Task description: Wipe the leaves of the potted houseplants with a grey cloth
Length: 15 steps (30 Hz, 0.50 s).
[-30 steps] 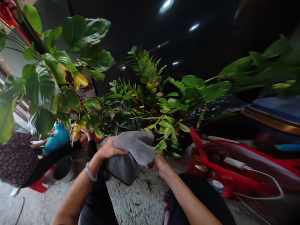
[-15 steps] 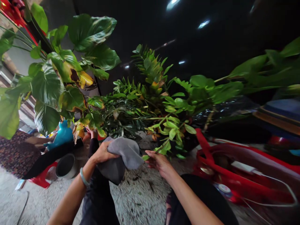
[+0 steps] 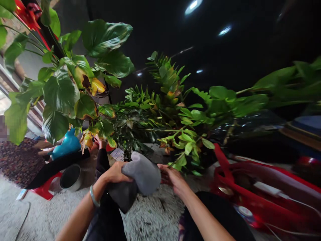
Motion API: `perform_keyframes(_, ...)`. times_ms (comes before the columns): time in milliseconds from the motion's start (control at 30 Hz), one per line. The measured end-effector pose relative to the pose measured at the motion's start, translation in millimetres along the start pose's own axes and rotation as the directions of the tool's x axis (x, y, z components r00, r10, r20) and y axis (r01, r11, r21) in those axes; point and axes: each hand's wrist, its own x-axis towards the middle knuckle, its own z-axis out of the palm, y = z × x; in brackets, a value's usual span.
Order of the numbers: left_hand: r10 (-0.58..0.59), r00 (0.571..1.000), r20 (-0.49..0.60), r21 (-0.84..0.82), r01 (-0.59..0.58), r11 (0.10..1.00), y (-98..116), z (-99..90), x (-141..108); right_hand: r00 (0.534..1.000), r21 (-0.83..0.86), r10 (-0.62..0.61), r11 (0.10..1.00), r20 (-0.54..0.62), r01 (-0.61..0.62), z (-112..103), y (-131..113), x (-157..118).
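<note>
Since a second ago my left hand (image 3: 115,173) has bunched the grey cloth (image 3: 140,174) tighter, and my right hand (image 3: 173,177) has slid off its edge toward the leafy stem (image 3: 184,147) just beyond its fingers. I see my left fingers clenched on the cloth, which hangs between the two hands above the speckled floor (image 3: 150,217), while my right fingers lie loosely spread, grasping nothing. Far to the left of my fingers another person's hand (image 3: 99,142) reaches among yellowed leaves near a teal vase (image 3: 64,147) and a grey bowl (image 3: 71,177).
</note>
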Motion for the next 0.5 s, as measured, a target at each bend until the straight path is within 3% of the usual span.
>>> perform_keyframes(67,0.081,0.997,-0.017,-0.065,-0.082,0.995,20.4,-10.5,-0.1,1.0,-0.004,-0.018,1.0,0.016,0.018,-1.1,1.0,1.0)
perform_keyframes(167,0.168,0.945,-0.282,-0.12,-0.208,0.971,49.4,-23.1,22.7,1.0,0.002,-0.019,1.0,0.007,0.019,0.3,1.6,1.5)
perform_keyframes(267,0.209,0.885,-0.416,-0.026,-0.241,0.97,55.0,-12.4,53.8,1.0,-0.005,-0.003,1.0,0.011,0.003,1.7,2.4,2.3)
perform_keyframes(333,0.223,0.915,-0.337,0.083,-0.207,0.975,44.1,5.8,64.9,1.0,-0.036,-0.007,0.999,0.007,0.007,0.5,4.1,3.8)
perform_keyframes(400,0.185,0.971,-0.155,0.183,-0.156,0.971,29.4,23.9,64.3,1.0,-0.097,-0.017,0.995,-0.004,0.016,-2.2,6.7,6.0)
perform_keyframes(433,0.153,0.986,-0.06,0.208,-0.138,0.968,23.5,30.3,60.7,1.0,-0.131,-0.021,0.991,-0.006,0.02,-3.8,8.1,7.2)
perform_keyframes(500,0.114,0.993,0.025,0.164,-0.116,0.98,19.7,34.5,51.9,1.0,-0.179,-0.018,0.984,-0.009,0.016,-6.2,10.0,9.2)
